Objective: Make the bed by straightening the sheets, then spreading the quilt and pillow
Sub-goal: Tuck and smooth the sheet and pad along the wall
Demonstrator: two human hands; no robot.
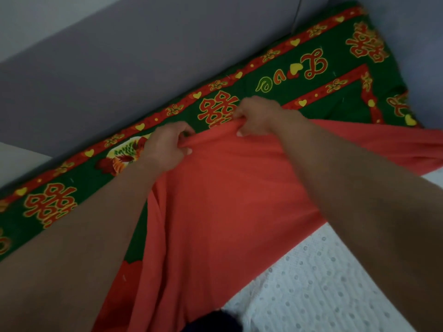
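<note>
While left hand (165, 147) and right hand (261, 116) are clenching bunched top edge of red sheet (227, 200), sheet is draping over green patterned cover (299, 92) beside wall (143, 56). Looking light, limp, crease-prone; gripping hem farther apart probably spreading it best.

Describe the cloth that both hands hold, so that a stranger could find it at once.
Along the grey wall lies a green cover with red symbols. Over it lies the plain red sheet, its far edge gripped by the left hand and right hand. Unlike the cover and the white eyelet fabric, it bears no pattern.
</note>
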